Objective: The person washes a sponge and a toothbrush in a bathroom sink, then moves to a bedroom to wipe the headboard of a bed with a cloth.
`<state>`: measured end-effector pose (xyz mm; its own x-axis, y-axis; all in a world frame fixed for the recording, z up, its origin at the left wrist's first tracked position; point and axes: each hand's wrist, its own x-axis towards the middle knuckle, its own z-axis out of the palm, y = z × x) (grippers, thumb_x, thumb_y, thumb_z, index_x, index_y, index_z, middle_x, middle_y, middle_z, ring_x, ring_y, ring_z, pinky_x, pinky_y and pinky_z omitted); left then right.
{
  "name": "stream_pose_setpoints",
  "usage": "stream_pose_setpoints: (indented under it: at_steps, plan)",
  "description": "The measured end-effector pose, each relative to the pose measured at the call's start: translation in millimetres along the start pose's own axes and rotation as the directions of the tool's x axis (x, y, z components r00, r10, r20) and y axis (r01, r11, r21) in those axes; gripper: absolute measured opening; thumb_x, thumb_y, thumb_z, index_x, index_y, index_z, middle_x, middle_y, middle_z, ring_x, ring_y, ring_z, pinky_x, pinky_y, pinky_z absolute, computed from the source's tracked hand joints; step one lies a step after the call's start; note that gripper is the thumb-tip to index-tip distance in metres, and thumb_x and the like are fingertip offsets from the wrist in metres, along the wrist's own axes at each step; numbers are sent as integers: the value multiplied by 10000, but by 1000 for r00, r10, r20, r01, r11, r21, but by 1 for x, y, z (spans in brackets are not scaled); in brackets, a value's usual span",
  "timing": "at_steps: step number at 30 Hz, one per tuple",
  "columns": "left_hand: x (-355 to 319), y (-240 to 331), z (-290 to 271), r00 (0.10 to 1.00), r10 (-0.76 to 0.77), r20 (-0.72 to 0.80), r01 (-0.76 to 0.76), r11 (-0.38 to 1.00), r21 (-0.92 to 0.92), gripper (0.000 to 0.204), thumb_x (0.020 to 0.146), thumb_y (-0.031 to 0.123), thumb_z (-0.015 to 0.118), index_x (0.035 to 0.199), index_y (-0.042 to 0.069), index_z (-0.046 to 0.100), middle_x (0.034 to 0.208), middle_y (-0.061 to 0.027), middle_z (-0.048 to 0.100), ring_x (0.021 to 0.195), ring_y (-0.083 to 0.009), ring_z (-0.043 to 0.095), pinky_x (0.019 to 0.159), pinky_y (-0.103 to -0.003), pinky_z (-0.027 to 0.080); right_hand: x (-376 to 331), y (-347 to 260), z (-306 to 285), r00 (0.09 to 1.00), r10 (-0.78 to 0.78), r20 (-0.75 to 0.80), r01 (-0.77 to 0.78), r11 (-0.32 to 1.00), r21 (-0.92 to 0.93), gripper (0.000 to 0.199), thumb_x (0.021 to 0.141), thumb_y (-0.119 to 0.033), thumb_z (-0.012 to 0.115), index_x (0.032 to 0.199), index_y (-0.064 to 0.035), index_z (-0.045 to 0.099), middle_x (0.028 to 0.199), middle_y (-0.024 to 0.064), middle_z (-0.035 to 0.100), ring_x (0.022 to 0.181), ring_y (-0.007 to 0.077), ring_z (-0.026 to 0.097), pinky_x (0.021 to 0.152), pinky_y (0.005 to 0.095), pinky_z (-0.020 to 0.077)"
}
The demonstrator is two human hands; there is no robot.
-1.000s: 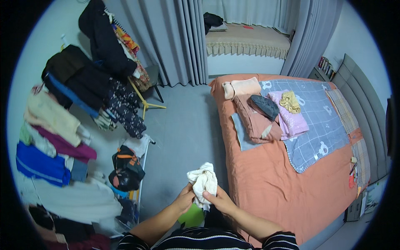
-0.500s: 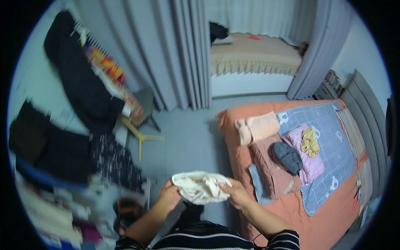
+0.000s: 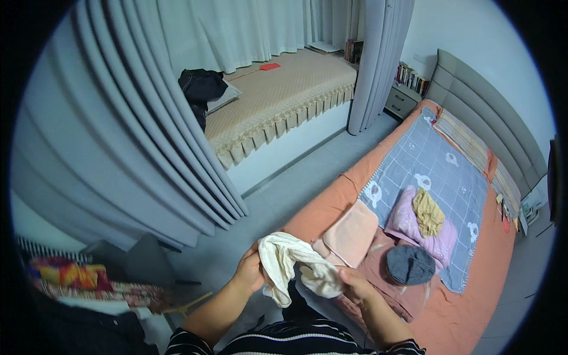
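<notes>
A crumpled white cloth (image 3: 287, 251) hangs between my two hands in front of my body, arched in the middle with both ends drooping. My left hand (image 3: 251, 269) pinches its left side. My right hand (image 3: 356, 287) grips the lower right end, close to the bed's edge. Beside my right hand on the bed lie a folded peach garment (image 3: 353, 232) and a folded dusty-pink garment (image 3: 378, 269). A dark grey cap (image 3: 410, 264) rests on the dusty-pink one. Beyond it, a yellow cloth (image 3: 428, 213) lies on a lilac folded piece (image 3: 448, 238).
The bed with an orange sheet (image 3: 473, 307) and a grey patterned mat (image 3: 455, 177) fills the right side. Grey curtains (image 3: 136, 118) hang at left, near a window seat (image 3: 284, 89) bearing dark clothing (image 3: 201, 86). A chair (image 3: 139, 260) and dark clothes (image 3: 83, 325) are at lower left.
My view has swung right, toward the bed and window seat. The white cloth, earlier bunched and held level, now droops in an arch between my hands.
</notes>
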<state>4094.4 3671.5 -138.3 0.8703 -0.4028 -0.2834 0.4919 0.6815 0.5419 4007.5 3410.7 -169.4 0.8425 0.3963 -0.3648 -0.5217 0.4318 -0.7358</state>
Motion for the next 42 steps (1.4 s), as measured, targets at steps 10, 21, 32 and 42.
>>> stream_pose_setpoints:
  at_steps: [10,21,32,42]
  plan:
    - [217,182,-40,970,-93,226,-22,888,459,518,877,-73,453,1383,25,393,1334,-140,481,1191,-211,500,1013,-341,399,313,-95,67,974,61,216,-110,969,219,801,857,-641,482,1433,-124,277,1373,68,419,1199,205,483,921,414,466]
    - [508,210,-1,742,-464,484,-284,436,854,614,780,36,678,1351,49,450,1205,-112,531,1106,-173,522,925,-292,433,453,-185,-14,757,-49,-652,533,623,573,437,936,-227,394,1330,-38,409,1286,143,520,1168,292,522,1014,457,392]
    - [790,157,145,594,-751,287,-65,311,948,433,814,60,695,1210,17,526,1106,-83,594,1009,-148,565,877,-274,470,524,-390,-208,459,-222,-860,831,451,327,411,958,-182,373,1333,-13,378,1298,161,497,1186,308,500,1017,452,396]
    - [1072,99,298,736,-657,164,524,705,477,199,960,194,496,1123,81,506,1125,-108,567,1060,-278,561,920,-484,454,551,-651,-401,284,-543,-790,924,374,76,448,946,-195,471,1360,-64,362,1339,93,463,1232,245,452,1064,416,340]
